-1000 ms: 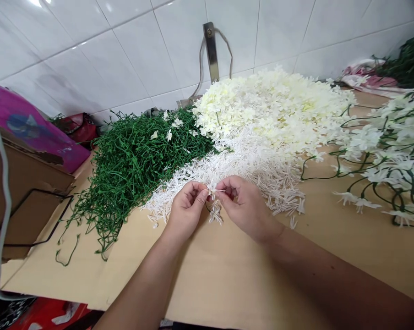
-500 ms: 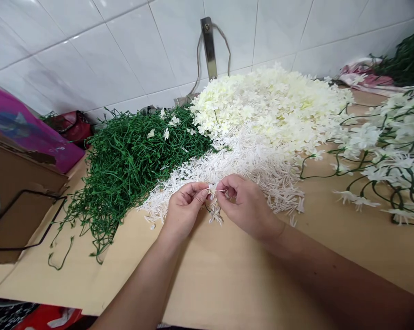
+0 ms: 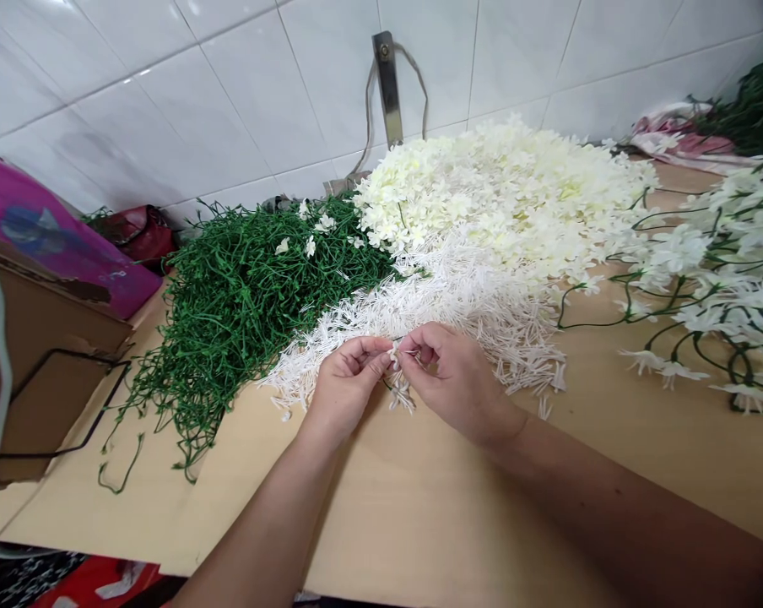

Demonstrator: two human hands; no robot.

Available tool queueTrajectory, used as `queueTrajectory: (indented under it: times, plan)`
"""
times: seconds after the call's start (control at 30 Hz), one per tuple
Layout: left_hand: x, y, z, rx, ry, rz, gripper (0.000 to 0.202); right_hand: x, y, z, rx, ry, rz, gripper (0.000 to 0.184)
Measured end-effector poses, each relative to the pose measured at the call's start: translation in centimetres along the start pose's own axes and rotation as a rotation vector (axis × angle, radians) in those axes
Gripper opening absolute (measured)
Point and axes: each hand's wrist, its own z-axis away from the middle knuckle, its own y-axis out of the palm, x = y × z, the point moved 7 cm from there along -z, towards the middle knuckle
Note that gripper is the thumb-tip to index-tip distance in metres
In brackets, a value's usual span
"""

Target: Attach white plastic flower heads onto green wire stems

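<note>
My left hand (image 3: 349, 376) and my right hand (image 3: 451, 376) meet in front of the pile of thin white stamens (image 3: 463, 287). Between their fingertips is a small white artificial flower (image 3: 394, 353). The left thumb and forefinger pinch one side of it. On the other side, my right thumb and forefinger pinch close to the petals, and a thin white strand shows by them. Just below the fingers, more white flower pieces (image 3: 399, 395) show on a dark green stem, partly hidden by the hands.
Green plastic stems (image 3: 242, 295) are heaped at the left, and loose cream-white petals (image 3: 508, 186) lie behind. Assembled white flowers (image 3: 736, 304) on green stems spread at the right. A cardboard box (image 3: 45, 371) and a purple bag (image 3: 65, 236) stand at the left edge.
My two hands have come slightly closer together, and the fingers now cover more of the small flower. The view has shifted a little.
</note>
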Motion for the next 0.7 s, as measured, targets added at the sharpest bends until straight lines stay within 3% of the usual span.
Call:
queueTrajectory:
  times: [0.27, 0.4, 0.53, 0.7]
  plan:
    - [0.2, 0.0, 0.1, 0.030, -0.056, 0.028, 0.026, 0.1, 0.3, 0.1, 0.059, -0.003, -0.079, 0.008]
    - [-0.2, -0.1, 0.2, 0.033, -0.014, -0.014, 0.025, 0.0, 0.3, 0.0, 0.067, 0.001, -0.226, 0.003]
    - [-0.5, -0.1, 0.2, 0.053, 0.013, -0.050, 0.027, -1.2, 0.1, -0.3, 0.037, 0.095, -0.425, 0.017]
    - [-0.4, -0.1, 0.2, 0.067, -0.015, -0.012, 0.028, -1.2, 1.8, -0.3, 0.316, 0.162, -0.527, 0.012]
